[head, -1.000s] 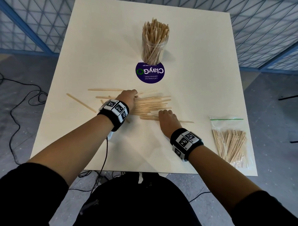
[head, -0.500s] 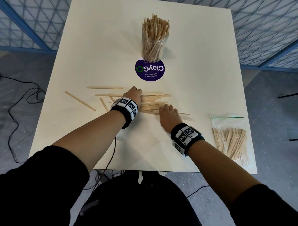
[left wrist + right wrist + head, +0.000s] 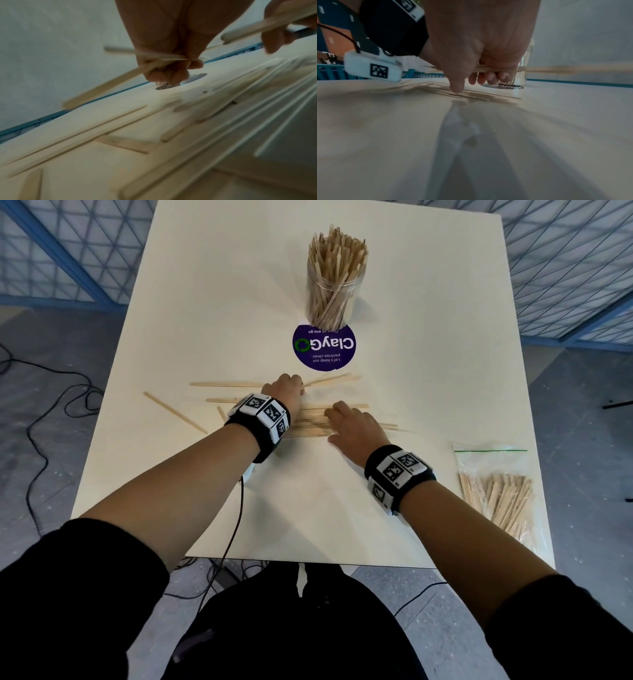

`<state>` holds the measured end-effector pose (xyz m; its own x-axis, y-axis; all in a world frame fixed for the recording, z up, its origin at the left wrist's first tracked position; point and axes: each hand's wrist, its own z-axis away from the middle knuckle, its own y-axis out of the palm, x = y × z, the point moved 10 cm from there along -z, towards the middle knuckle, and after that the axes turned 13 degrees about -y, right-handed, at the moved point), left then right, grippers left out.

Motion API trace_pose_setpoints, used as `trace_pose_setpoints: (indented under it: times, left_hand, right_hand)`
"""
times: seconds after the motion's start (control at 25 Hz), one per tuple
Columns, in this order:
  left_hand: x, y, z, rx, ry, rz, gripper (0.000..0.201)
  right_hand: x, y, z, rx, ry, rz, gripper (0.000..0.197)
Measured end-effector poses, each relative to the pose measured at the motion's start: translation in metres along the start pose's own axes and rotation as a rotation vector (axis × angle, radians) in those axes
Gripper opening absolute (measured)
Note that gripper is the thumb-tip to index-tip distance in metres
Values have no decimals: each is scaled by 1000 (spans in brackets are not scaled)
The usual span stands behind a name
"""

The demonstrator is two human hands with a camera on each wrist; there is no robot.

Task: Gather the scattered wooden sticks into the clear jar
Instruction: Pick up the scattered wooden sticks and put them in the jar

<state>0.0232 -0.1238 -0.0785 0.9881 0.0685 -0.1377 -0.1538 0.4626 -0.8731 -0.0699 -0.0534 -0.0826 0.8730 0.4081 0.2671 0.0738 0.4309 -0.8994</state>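
Observation:
The clear jar, packed with upright wooden sticks, stands at the far middle of the white table. Loose sticks lie in a pile between my hands, with a few more strewn to the left. My left hand is past the pile; its curled fingers grip a few sticks lifted off the table. My right hand is over the pile's right end. It grips a thin bundle while its thumb touches the sticks below.
A round purple ClayGo sticker lies just in front of the jar. A zip bag of sticks rests near the table's right front corner. Cables trail on the floor to the left. The near table edge is below my forearms.
Both hands have slid away from me across the pile. The left hand has moved from the pile's left end to the farther sticks, the right hand onto the pile.

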Motion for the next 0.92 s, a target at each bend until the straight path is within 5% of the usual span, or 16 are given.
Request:
trace_pose_setpoints:
  times: [0.28, 0.92]
  left_hand:
    - [21, 17, 0, 65, 30, 88, 31]
    - [10, 5, 5, 39, 85, -77, 29]
  right_hand:
    - [2, 11, -5, 16, 6, 52, 28]
    - [-17, 10, 17, 28, 119, 36, 38]
